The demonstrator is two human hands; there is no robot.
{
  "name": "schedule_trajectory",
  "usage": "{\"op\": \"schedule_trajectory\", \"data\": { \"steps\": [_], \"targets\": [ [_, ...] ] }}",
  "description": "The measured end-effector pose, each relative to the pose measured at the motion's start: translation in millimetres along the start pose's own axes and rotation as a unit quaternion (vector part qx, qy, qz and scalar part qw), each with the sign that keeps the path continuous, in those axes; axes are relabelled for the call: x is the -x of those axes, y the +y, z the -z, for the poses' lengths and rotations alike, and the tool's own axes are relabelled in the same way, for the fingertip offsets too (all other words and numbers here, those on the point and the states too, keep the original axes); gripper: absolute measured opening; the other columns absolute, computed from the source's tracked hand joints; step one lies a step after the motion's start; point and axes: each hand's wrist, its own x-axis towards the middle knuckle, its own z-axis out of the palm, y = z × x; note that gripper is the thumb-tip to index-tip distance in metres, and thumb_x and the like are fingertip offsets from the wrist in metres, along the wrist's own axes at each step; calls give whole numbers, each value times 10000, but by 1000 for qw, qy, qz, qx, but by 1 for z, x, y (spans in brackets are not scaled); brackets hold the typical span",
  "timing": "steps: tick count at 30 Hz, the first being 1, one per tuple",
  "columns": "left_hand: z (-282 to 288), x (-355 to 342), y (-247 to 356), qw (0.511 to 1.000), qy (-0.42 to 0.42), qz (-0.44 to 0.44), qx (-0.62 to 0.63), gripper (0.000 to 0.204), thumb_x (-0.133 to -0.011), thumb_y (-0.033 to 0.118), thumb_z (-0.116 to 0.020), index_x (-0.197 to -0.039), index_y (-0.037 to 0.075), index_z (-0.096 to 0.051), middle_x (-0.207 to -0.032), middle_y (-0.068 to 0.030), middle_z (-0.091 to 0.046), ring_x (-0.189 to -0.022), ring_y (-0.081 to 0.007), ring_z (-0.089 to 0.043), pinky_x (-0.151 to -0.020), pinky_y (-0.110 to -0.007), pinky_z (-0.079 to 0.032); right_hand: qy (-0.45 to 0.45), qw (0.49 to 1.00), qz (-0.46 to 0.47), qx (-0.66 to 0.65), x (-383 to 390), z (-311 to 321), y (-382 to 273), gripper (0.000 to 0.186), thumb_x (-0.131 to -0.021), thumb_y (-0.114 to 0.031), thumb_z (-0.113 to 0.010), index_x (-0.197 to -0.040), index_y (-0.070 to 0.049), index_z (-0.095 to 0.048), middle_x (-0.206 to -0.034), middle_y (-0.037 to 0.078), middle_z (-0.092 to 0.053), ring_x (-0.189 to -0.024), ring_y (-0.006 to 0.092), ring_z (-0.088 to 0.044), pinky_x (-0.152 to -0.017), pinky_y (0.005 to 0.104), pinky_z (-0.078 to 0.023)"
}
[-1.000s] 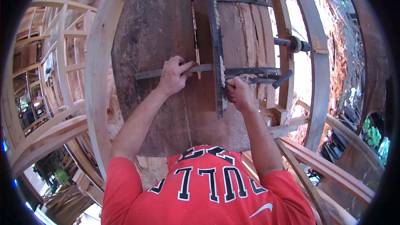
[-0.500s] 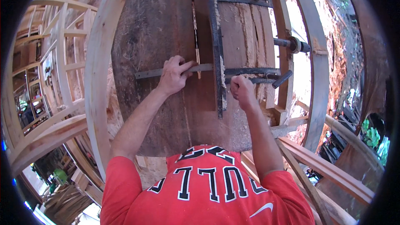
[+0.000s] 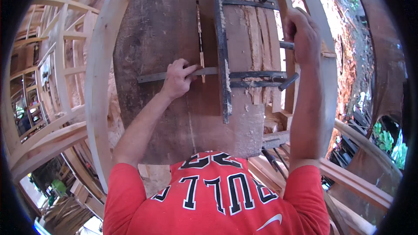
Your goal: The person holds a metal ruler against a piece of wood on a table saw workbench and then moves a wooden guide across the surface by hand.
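Observation:
A wide, rough wooden slab point(image 3: 161, 21) lies in front of me. My left hand point(image 3: 176, 80) presses a flat grey metal bar point(image 3: 150, 77) crosswise on it, fingers pinched over the bar. A thin wooden stick point(image 3: 199, 30) runs lengthwise and meets the bar at my fingertips. A dark metal upright bar point(image 3: 221, 48) with cross rods clamps several narrower planks point(image 3: 257, 30) to the slab's right. My right hand point(image 3: 302, 32) is raised at the upper right, closed around the upper clamp handle point(image 3: 285, 45).
A second clamp handle point(image 3: 289, 81) sticks out lower down. Curved pale timber ribs point(image 3: 98, 74) frame the slab on the left, with another rib point(image 3: 324, 74) on the right. More framing and stacked timber point(image 3: 65, 209) lie below left. Reddish ground point(image 3: 348, 69) shows to the right.
My right hand has left the dark upright bar near the lower cross rod and moved up and right to the upper clamp handle. My left hand stays on the flat bar.

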Motion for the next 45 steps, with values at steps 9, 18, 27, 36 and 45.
{"op": "schedule_trajectory", "data": {
  "steps": [9, 18, 27, 36, 45],
  "targets": [
    [3, 1, 6, 1000, 9, -4, -24, 385, -820, 153, -828, -1203, 134, -790, -1096, -126, -637, -1070, -348, -616, -913, -466, -475, -374, 687, 104, 615, 9, 70, 45, 238, -874, -238, -719, -930, -7, -703, -862, 189, -735, -850, 396, -734, -853, 483, -590],
    [2, 5, -4, 1000, 10, -4, -25, 400, -818, 163, -814, -1215, 205, -799, -1052, -90, -626, -1045, -308, -614, -888, -453, -460, -321, 722, -46, 611, 54, 56, 39, 306, -890, -286, -767, -1001, -13, -686, -969, 221, -736, -919, 446, -718, -889, 574, -542],
    [-1, 2, -2, 999, 17, -23, -18, 408, -821, 192, -827, -1227, 221, -796, -1040, -75, -624, -1031, -295, -612, -884, -456, -465, -231, 854, -103, 455, 52, 119, 147, 379, -857, -114, -722, -1199, 23, -631, -1200, 252, -676, -992, 401, -722, -830, 470, -609],
    [2, 5, -3, 999, 22, -16, -29, 408, -818, 192, -828, -1222, 233, -797, -1034, -69, -613, -1022, -288, -603, -888, -449, -447, -312, 723, 190, 586, 76, 87, 64, 548, -883, -170, -756, -1387, -43, -581, -1279, 209, -678, -1144, 401, -669, -1052, 536, -491],
    [6, 3, 1, 999, -18, 9, -24, 424, -820, 178, -825, -1241, 184, -778, -1093, -113, -634, -1081, -335, -608, -945, -462, -458, -119, 885, -220, 393, 71, 70, 103, 549, -1018, -353, -649, -1443, -24, -540, -940, 230, -751, -881, 421, -742, -866, 538, -575]
  ]
}}
